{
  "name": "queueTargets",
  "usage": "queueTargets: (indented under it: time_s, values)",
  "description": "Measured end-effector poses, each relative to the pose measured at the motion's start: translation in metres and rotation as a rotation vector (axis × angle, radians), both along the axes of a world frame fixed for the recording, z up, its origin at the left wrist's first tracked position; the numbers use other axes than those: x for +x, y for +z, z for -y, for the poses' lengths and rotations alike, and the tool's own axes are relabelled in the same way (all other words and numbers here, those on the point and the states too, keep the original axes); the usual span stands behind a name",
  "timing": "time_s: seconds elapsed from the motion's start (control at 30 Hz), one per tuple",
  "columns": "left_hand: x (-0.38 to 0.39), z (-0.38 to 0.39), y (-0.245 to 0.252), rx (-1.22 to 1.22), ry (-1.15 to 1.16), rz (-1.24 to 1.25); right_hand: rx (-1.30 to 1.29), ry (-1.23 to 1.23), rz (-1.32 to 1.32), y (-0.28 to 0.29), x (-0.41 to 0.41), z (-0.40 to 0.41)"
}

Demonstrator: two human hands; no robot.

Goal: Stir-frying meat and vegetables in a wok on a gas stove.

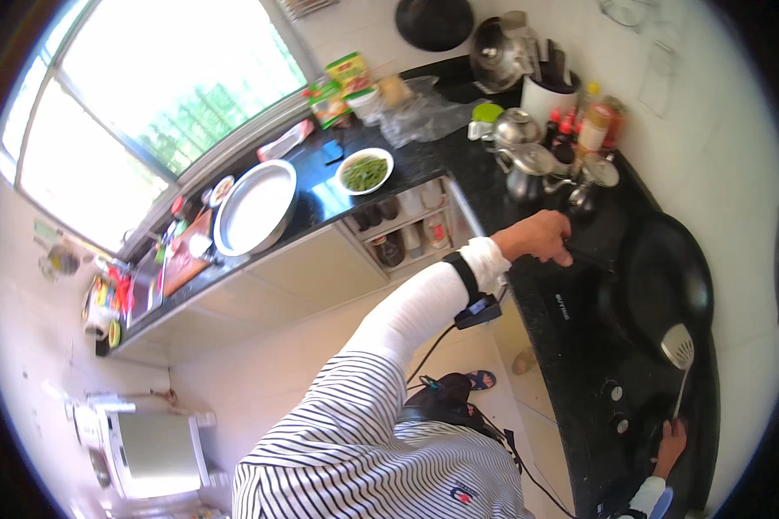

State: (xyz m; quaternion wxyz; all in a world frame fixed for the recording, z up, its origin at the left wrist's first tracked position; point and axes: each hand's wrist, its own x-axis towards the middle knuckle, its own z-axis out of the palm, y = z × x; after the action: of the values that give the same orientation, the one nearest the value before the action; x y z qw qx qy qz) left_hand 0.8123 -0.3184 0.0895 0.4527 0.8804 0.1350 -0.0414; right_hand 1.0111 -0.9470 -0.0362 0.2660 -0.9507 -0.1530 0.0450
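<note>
My left hand (537,237) grips the dark handle of a black wok (668,279) on the black gas stove (561,363). The wok's inside looks dark, and I make out no food in it. At the lower right, my right hand (670,442) holds the thin handle of a slotted metal turner (678,347). The turner's pale head lies over the near rim side of the wok. Just beyond my left hand stand metal pots with spouts, one a lidded pot (530,170) and another a smaller pot (597,178).
A white bowl of chopped green vegetables (365,172) and a large metal basin (256,207) rest on the black counter. An open cabinet rack (406,227) holds bottles below. Sauce bottles (591,126) and a knife holder (548,97) fill the corner. A cable (432,357) hangs from my left wrist.
</note>
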Motion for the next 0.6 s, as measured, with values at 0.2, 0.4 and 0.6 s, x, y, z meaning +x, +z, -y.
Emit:
queueTargets:
  time_s: [0.2, 0.4, 0.6]
  values:
    - [-0.020, 0.000, -0.038, -0.661, 0.386, 0.355, -0.221, -0.019, -0.058, 0.000, 0.008, -0.018]
    - [-0.048, 0.018, -0.058, -1.135, 0.515, 0.546, -0.390, 0.126, 0.279, 0.076, -0.062, -0.090]
    - [-0.057, 0.020, -0.075, -1.295, 0.465, 0.520, -0.414, -0.095, 0.444, 0.059, -0.070, -0.059]
